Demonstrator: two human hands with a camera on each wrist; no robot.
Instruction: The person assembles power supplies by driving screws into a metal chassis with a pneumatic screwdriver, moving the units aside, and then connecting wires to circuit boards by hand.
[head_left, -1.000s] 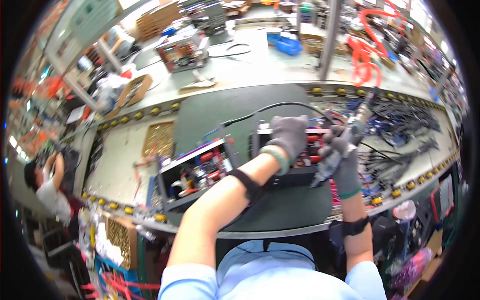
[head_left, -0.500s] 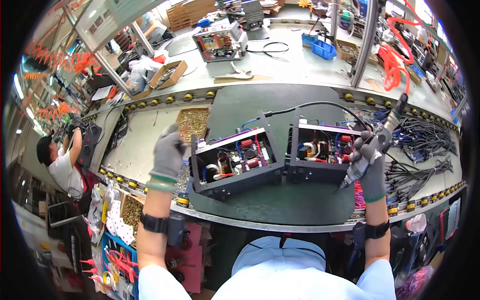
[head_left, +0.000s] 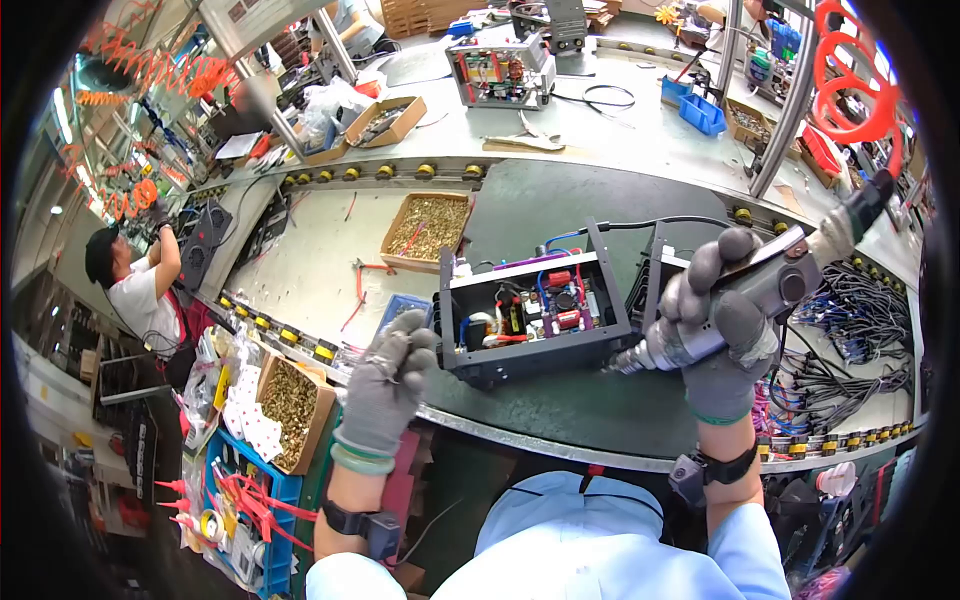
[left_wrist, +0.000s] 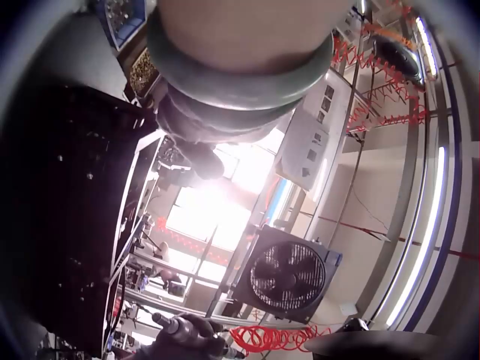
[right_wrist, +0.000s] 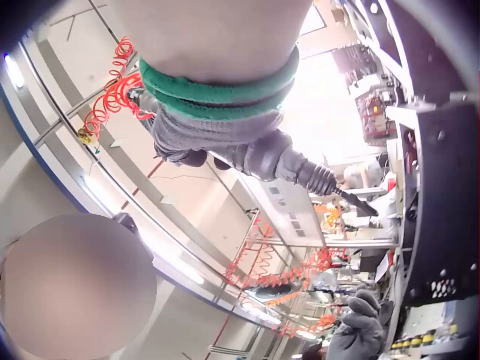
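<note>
Left hand [head_left: 383,398], in a grey knit glove: off the near left corner of the open black metal box [head_left: 530,358], apart from it. Fingers bent, tips close together; cannot tell whether they pinch anything small. Half a second ago this hand was farther up, beside the cardboard tray of brass-coloured screws [head_left: 397,226]; now well below it.

Right hand [head_left: 735,325], same glove type: fingers wrapped round the grey metal power tool [head_left: 680,346], red coiled hose [head_left: 850,105] behind it. Tool has shifted left; its tip, previously below the second black box [head_left: 646,290], is now near the first box's near right corner. Second box now largely hidden by tool and hand.

First box, red and blue parts showing inside, rests on the dark green mat [head_left: 540,412], same slight tilt as before. Black cable [head_left: 665,221] still arches behind both boxes.
</note>
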